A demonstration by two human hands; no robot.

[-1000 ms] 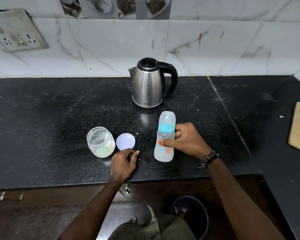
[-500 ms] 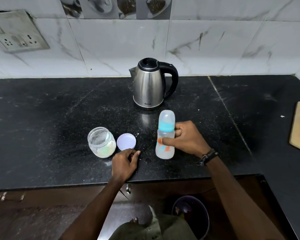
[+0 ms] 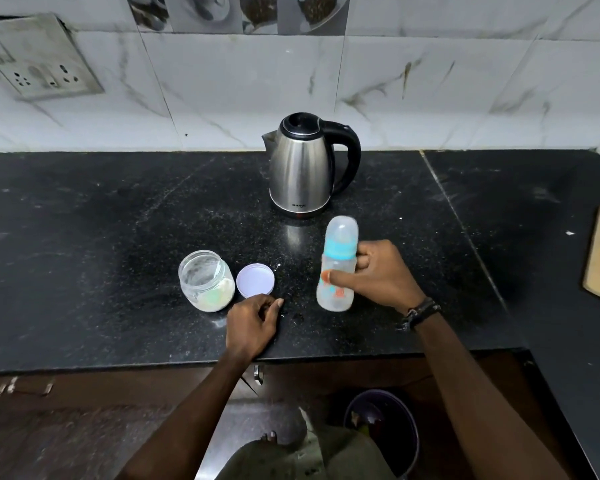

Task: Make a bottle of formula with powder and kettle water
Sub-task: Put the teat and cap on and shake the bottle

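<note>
Left of centre there's an open powder jar (image 3: 207, 281) with its lid (image 3: 255, 280) lying just beside it. The left hand (image 3: 252, 323) rests on the black counter (image 3: 84, 237), fingers loosely curled, holding nothing. Further right, the right hand (image 3: 381, 275) grips the capped baby bottle (image 3: 338, 265), kettle (image 3: 303, 169) standing behind.
</note>
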